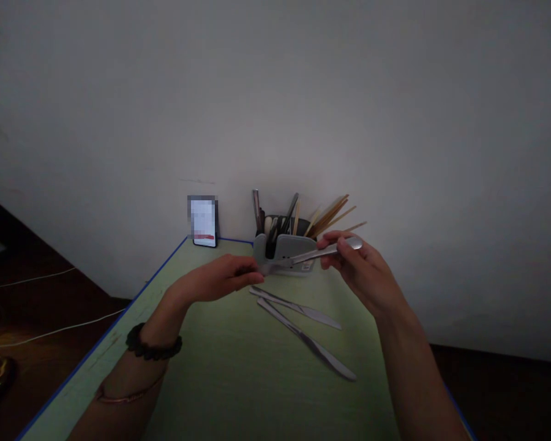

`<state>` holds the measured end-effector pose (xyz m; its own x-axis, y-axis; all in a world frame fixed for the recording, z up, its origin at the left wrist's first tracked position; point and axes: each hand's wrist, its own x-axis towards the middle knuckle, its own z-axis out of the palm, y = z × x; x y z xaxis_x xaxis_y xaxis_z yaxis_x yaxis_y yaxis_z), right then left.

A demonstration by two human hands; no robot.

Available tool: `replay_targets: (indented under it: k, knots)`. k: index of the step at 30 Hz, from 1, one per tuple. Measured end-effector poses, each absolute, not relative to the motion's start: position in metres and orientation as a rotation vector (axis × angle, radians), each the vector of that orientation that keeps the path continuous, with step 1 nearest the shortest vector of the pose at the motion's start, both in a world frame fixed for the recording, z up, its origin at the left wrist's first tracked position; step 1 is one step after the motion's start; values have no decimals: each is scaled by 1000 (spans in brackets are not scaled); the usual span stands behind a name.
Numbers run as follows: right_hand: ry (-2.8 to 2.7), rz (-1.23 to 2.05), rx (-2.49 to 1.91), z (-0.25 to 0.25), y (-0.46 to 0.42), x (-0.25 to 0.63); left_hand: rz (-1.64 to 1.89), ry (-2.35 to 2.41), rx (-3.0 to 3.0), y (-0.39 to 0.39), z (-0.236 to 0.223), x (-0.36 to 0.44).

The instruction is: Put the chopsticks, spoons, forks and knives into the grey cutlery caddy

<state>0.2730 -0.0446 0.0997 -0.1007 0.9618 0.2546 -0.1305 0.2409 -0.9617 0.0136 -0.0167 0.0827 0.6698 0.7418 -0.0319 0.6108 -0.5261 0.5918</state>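
Observation:
My right hand pinches a metal piece of cutlery by its handle, above the table. The far end of the cutlery points left and is too blurred to tell its kind. My left hand is close to that end, thumb and fingers a little apart; whether the fingertips touch it, I cannot tell. Below the hands, two metal table knives lie on the table, handles toward the left. Just behind stands a grey cutlery holder, partly covered by the cutlery and my right fingers.
Bamboo chopsticks and skewers lean out of the holder to the right, with dark and metal handles at its left. A lit phone stands against the wall. The green table has a blue edge; white cables run at left.

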Motion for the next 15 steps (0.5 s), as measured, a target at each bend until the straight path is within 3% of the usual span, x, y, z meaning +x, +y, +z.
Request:
replay_targets:
  k: [15]
  knots:
    - [-1192,924,-875,104,-48,262,545,960,2228,-11,80,10]
